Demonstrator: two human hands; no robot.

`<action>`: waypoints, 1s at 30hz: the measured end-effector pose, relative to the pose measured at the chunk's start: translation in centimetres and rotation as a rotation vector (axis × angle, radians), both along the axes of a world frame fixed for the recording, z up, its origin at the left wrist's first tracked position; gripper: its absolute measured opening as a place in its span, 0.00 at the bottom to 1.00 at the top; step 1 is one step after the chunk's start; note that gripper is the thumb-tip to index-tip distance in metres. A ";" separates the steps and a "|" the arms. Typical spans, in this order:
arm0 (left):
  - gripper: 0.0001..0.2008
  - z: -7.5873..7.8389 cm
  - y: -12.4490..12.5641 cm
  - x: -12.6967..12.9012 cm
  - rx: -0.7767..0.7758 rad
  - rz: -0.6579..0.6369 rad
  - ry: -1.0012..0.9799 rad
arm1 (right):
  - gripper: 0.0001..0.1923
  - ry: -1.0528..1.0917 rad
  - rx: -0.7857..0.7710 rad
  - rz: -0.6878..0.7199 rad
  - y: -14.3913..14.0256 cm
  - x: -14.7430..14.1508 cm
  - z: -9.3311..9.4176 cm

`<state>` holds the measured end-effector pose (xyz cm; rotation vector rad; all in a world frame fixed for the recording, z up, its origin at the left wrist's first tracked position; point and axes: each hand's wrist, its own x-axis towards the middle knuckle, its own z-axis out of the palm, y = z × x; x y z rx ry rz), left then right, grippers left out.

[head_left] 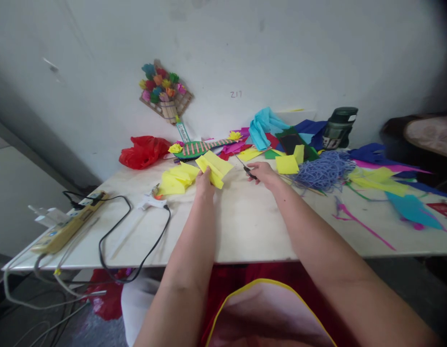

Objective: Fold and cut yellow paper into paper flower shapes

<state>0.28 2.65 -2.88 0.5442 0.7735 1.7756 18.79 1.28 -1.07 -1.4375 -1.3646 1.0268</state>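
Near the middle of the frame our left hand pinches a folded yellow paper and lifts its free end off the white table. Just left of it lie more yellow sheets. Our right hand, slightly right of centre, is closed around the handles of the scissors, whose thin blades point up and left toward the folded piece; we cannot tell how far the blades are parted (they are too small and dark here).

To do this step well, we judge that the fold should stay pressed flat between thumb and fingers, so the layers do not slide apart, and that the blades should meet the paper square to its edge, well clear of our fingertips.

Around the hands, a yellow square sits right of centre, beside a heap of blue-grey yarn. A dark green jar stands at the upper right against the wall. A glue gun lies left of centre, its black cord looping toward a power strip at the left edge. A red plastic bag rests at the back, and a board of paper flowers hangs on the wall above it.
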 end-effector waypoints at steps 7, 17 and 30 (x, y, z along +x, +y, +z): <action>0.08 0.0 0.0 -0.4 0.021 0.015 -0.044 | 0.09 0.219 -0.012 0.256 -0.7 0.4 0.1; 0.12 0.3 0.0 -0.7 0.014 0.053 -0.075 | 0.14 0.047 -0.070 0.565 -2.1 2.1 1.4; 0.12 0.1 0.2 -0.8 -0.019 0.073 -0.136 | 0.15 -0.062 -0.093 0.682 -2.6 2.0 1.8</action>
